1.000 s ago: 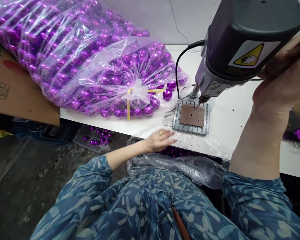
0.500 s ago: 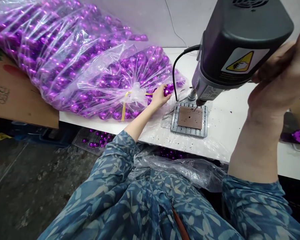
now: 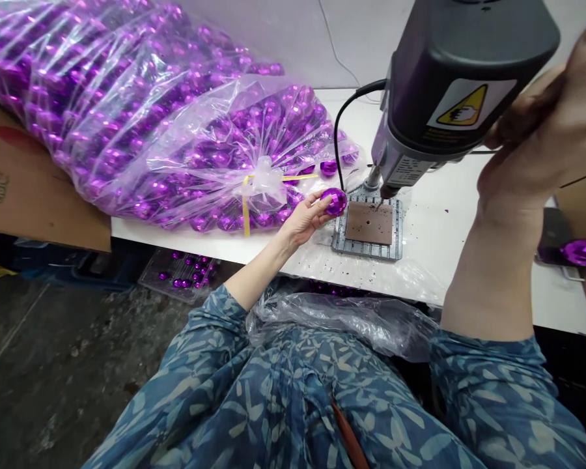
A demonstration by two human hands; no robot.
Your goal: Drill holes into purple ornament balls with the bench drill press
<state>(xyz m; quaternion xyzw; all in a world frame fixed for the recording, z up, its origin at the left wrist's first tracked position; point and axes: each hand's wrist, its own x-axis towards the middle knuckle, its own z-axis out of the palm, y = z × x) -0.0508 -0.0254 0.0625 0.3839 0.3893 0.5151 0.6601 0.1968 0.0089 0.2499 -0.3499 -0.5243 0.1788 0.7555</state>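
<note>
My left hand (image 3: 310, 218) pinches a shiny purple faceted ball (image 3: 336, 202) between thumb and fingers, at the left edge of the drill press base (image 3: 339, 244). On that base lies a brown square plate (image 3: 370, 228) with a small hole in it and dark shavings scattered over it. Above the plate is the drill press head (image 3: 469, 85), black with a yellow warning label. My right hand (image 3: 547, 130) is raised at the head's right side, its fingers curled round the drill press handle, which is mostly hidden by the hand.
A large clear bag (image 3: 176, 130) packed with purple balls fills the table's left side, tied with yellow ribbon. One loose ball (image 3: 328, 169) lies beside it. A black cable (image 3: 342, 124) loops from the drill. A cardboard box (image 3: 39, 189) stands left; a purple ball (image 3: 583, 251) shows far right.
My left hand has drawn back from beside the bag toward me, bringing the purple ball to the base's left edge. My right hand stays by the drill head; the view has shifted slightly.
</note>
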